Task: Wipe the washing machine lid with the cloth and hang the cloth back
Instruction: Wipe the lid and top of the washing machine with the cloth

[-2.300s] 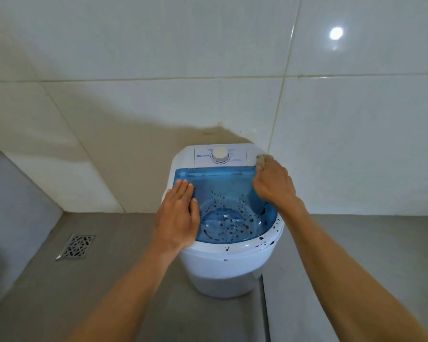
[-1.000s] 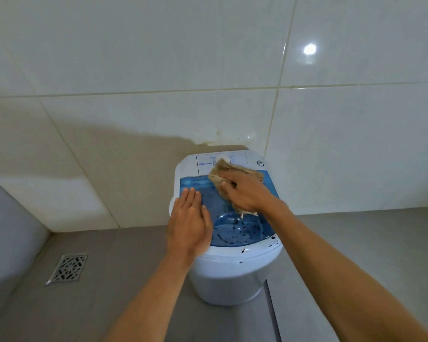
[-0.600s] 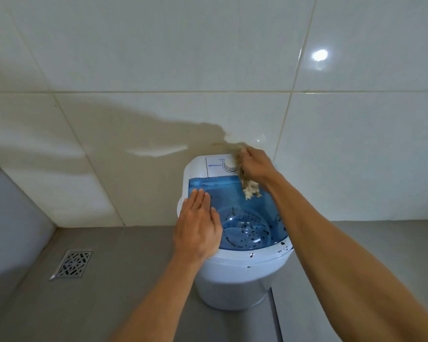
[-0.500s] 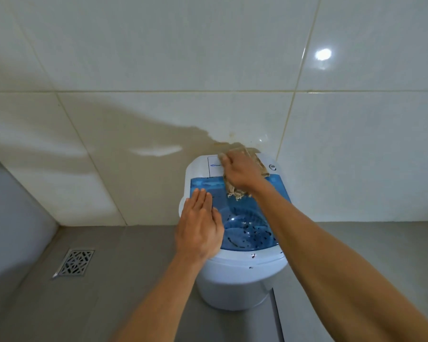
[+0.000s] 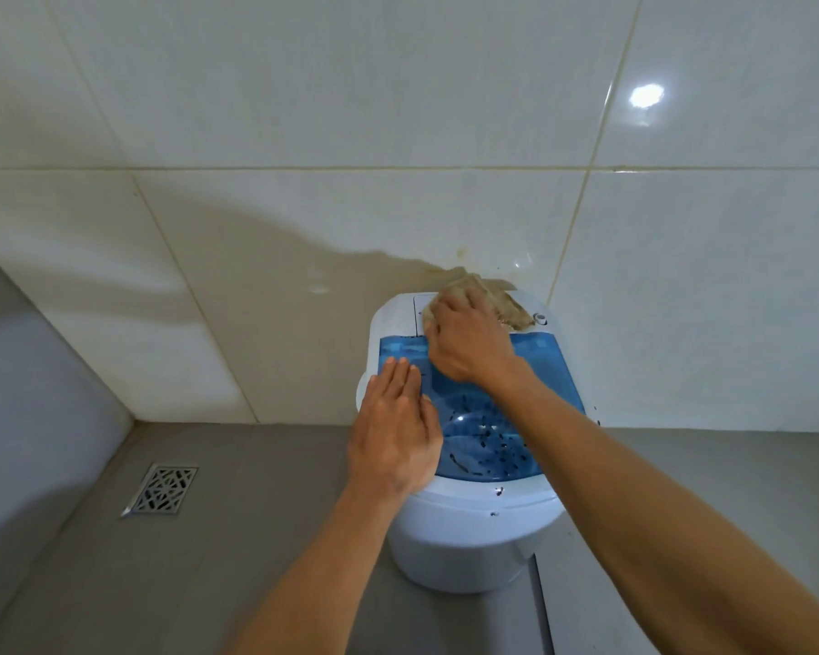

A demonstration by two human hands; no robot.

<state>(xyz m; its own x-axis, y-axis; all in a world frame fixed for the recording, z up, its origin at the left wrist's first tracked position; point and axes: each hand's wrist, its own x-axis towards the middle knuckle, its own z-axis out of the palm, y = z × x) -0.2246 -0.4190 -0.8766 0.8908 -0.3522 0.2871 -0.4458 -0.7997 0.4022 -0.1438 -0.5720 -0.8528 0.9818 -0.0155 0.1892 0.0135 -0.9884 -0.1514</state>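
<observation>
The right hand (image 5: 469, 342) presses a crumpled tan cloth (image 5: 488, 302) flat on the white control panel at the back edge of the washer (image 5: 474, 546), fingers curled over the wad and gripping it; only the cloth's far fringe shows past the knuckles, reaching towards the back right corner near a small round button. The left hand (image 5: 396, 434) lies open, palm down and fingers together, on the front left part of the blue lid (image 5: 547, 371), holding nothing. The step in hand looks like wiping, currently on the panel just behind the lid. To do it well, I would keep the left palm bearing down so the light tub does not slide, then draw the cloth from the back edge towards the front edge in overlapping passes, since dark specks are scattered over the lid's front half and along the white rim below it; those need pressure and perhaps a fresh fold of the cloth. The left hand will have to shift so the patch under it gets wiped too. The lid lies flat, its long axis running from the wall towards the person, straight edge at the back and rounded edge at the front. No hook or rail for hanging the cloth is in view.
</observation>
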